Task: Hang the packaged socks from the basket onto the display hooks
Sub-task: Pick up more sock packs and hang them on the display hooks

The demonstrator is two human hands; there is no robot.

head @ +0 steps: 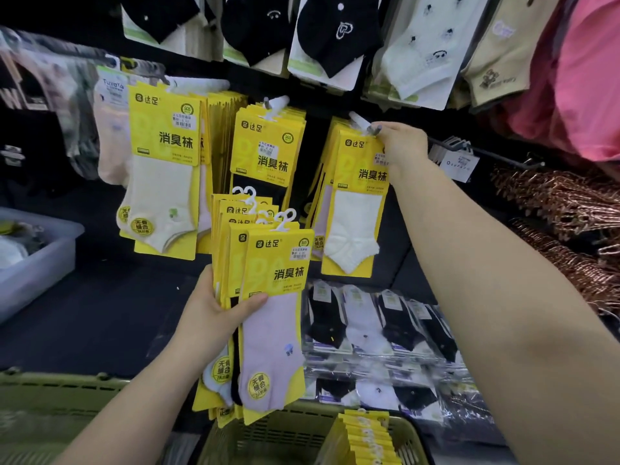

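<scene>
Count in view: two hands, three hanging bunches, one held stack, one basket.

- The left bunch (164,169), middle bunch (265,152) and right bunch (330,156) of yellow packs each hang from the display.
- Your left hand (211,317) grips the stack (268,297). The fingers wrap its left edge and the thumb lies across the front card. At least four white hanger tabs stand above it, but the exact number of packs cannot be told. The stack is upright, above the basket (268,441) and in front of the middle bunch.
- The green basket sits at the bottom edge and holds one more row of packs (365,441).
- Your right hand (402,146) pinches the top right corner of the front pack (355,229) of the right bunch, just beside the hook (360,124).

Appearance: each pack is a yellow card with black print, a white plastic tab on top, a price sticker and one ankle sock. The stack's front sock is lilac. The pinched pack's sock is white.
</scene>
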